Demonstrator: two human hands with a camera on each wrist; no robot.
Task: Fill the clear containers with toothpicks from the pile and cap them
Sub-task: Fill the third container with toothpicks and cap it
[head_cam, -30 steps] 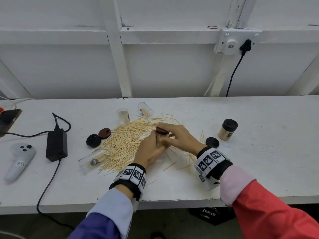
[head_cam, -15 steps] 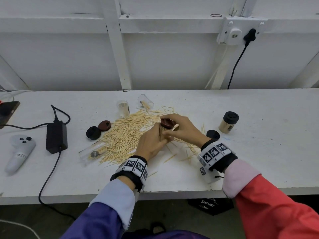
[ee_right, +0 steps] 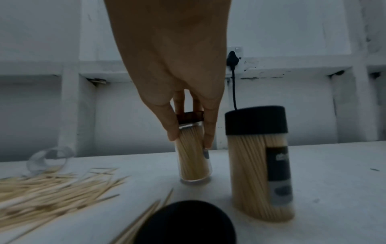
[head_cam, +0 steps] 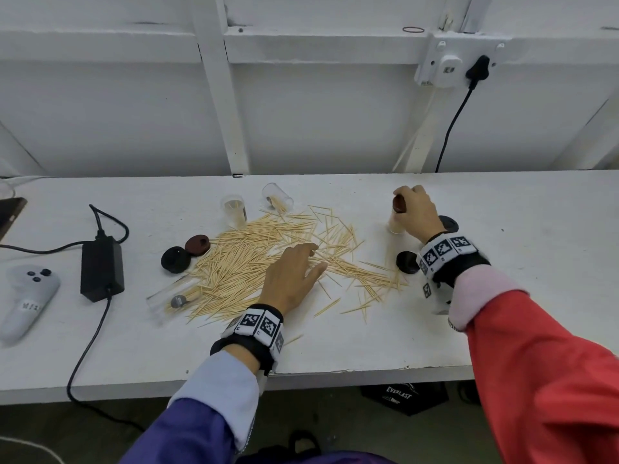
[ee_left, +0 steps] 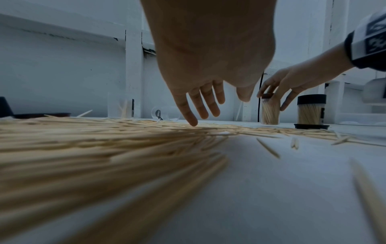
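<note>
One right hand [head_cam: 415, 212] grips the brown-capped container [ee_right: 193, 153].

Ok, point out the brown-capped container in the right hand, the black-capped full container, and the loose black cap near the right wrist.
brown-capped container [ee_right: 193, 158]: right wrist view, on its toothpick-filled clear wall.
black-capped full container [ee_right: 248, 173]: right wrist view, on the clear wall left of the label.
loose black cap [head_cam: 407, 261]: head view, on its top face.

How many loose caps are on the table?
3: a black cap and a brown cap left of the toothpick pile, a second black cap near the right hand. The pile may hide more.
</note>
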